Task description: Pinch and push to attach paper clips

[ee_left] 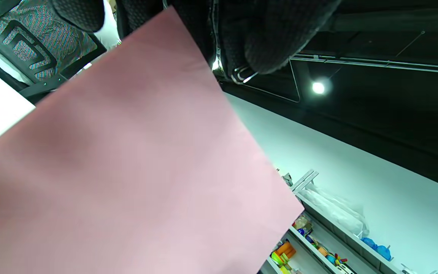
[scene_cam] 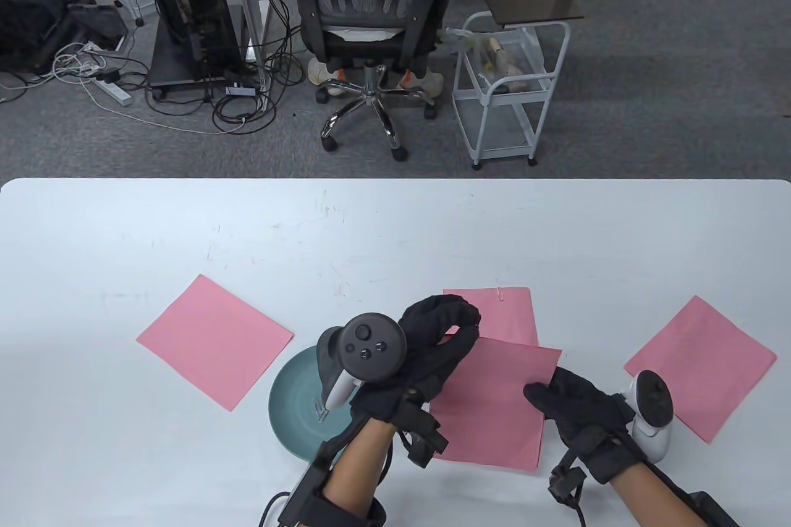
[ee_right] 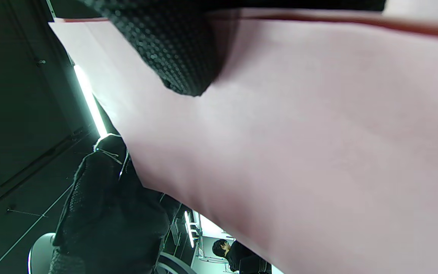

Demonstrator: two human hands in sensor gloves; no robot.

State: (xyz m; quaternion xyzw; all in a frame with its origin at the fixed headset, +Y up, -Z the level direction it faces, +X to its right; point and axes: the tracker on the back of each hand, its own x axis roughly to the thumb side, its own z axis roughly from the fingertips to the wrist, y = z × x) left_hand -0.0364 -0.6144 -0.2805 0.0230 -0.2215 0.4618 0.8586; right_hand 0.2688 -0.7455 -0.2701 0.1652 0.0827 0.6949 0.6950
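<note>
Counter (scene_cam: 395, 230): four pink sheets. One far sheet (scene_cam: 494, 311) already wears a clip (scene_cam: 499, 293); side sheets (scene_cam: 213, 349) bare. Held sheet (scene_cam: 494, 403) lifted: my right hand (scene_cam: 578, 406) pinches its right edge, my left hand (scene_cam: 426, 360) pinches a paper clip (ee_left: 242, 76) at its top-left corner, apparently not yet pushed on. Teal dish (scene_cam: 296, 403) holds spares.

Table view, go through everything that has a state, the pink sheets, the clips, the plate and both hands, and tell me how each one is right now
Middle sheet: lifted, held by both hands.
Far sheet: flat, clip on its far edge.
Left sheet: flat, no clip visible.
Right sheet: flat, no clip visible.
Left hand: pinches a paper clip at the middle sheet's edge.
Right hand: grips the middle sheet's right edge.
Plate: holds loose clips.
</note>
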